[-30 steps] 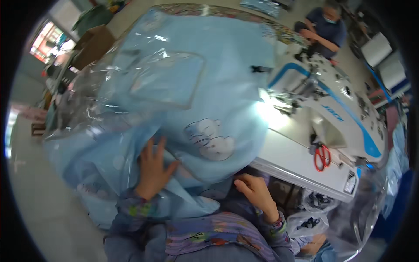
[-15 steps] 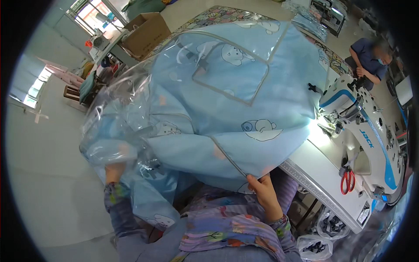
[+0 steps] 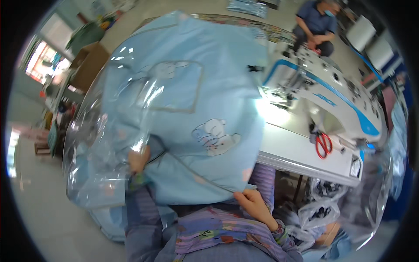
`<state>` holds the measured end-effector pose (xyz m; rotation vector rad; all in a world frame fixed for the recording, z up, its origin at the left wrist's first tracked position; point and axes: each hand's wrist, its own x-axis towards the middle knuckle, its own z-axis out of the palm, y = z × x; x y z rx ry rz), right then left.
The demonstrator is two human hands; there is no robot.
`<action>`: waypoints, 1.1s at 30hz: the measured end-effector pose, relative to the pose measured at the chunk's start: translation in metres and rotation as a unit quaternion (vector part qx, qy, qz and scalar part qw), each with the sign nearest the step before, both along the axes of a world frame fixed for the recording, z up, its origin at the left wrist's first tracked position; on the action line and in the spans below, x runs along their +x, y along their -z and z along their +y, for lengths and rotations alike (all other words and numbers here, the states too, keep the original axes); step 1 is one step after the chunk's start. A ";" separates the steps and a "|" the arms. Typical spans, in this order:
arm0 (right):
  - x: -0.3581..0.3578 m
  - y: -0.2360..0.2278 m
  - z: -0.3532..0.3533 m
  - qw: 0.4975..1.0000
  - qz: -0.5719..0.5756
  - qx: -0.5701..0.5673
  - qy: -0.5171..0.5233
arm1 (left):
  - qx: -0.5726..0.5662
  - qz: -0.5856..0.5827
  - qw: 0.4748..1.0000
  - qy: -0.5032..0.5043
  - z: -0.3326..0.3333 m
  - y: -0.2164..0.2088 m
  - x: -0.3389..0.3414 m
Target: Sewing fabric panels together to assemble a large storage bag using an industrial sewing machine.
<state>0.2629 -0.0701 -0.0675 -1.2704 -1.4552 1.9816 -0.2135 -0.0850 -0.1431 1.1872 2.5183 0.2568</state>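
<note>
A large light-blue sheet [image 3: 231,94] printed with white cartoon animals spreads across my lap and the table. Grey trim borders its square patch [image 3: 170,85] and runs along a seam. My right hand [image 3: 256,207] is closed on the sheet's near edge, pinching it at the end of the trimmed seam. My left hand [image 3: 139,160] lies at the clear plastic [image 3: 89,144] on the left part of the sheet, beside a dark strip. Glare and blur hide its fingertips. The sheet's right side reaches the lit needle area of a white-and-blue sewing machine [image 3: 323,87].
Red-handled scissors [image 3: 323,145] lie on the white machine table [image 3: 301,160]. Plastic bags [image 3: 321,212] of small black parts hang below its front edge. Beyond the machine a person [image 3: 317,26] in a dark shirt sits. A cardboard box [image 3: 89,65] stands at the far left.
The view has swung to the right. My left hand has moved up and inward over the sheet, whose printed face now lies flatter. The right hand still pinches the near edge.
</note>
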 end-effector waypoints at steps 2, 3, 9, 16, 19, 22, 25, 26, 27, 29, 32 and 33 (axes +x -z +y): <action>0.010 -0.006 0.012 0.990 -0.037 0.116 -0.074 | 0.061 -0.127 0.986 -0.085 -0.006 0.009 0.001; 0.014 -0.008 0.021 0.990 -0.050 0.117 -0.056 | 0.086 -0.180 0.966 -0.162 -0.006 0.011 0.003; 0.005 -0.005 0.101 0.957 -0.043 0.251 0.142 | 0.210 -0.003 0.977 -0.032 0.007 0.030 0.009; -0.017 0.017 0.194 0.957 -0.026 0.216 0.191 | 0.298 -0.290 0.880 -0.228 0.015 0.053 0.002; -0.019 0.021 0.204 0.943 -0.112 0.266 0.165 | 0.293 -0.336 0.872 -0.204 0.014 0.039 0.009; -0.019 0.021 0.200 0.926 -0.160 0.309 0.148 | 0.224 -0.329 0.901 -0.171 0.016 0.027 0.024; -0.019 0.021 0.194 0.927 -0.151 0.313 0.141 | 0.236 -0.301 0.913 -0.141 0.025 0.030 0.035; -0.018 0.020 0.193 0.928 -0.159 0.307 0.142 | 0.243 -0.278 0.916 -0.158 0.029 0.033 0.036; -0.018 0.020 0.193 0.926 -0.161 0.311 0.140 | 0.265 -0.255 0.915 -0.168 0.032 0.037 0.036; -0.018 0.019 0.193 0.924 -0.161 0.318 0.138 | 0.257 -0.229 0.921 -0.183 0.037 0.045 0.033; -0.018 0.019 0.194 0.930 -0.151 0.304 0.138 | 0.303 -0.277 0.886 -0.217 0.036 0.054 0.027; -0.018 0.019 0.194 0.928 -0.155 0.310 0.136 | 0.333 -0.356 0.834 -0.258 0.034 0.055 0.026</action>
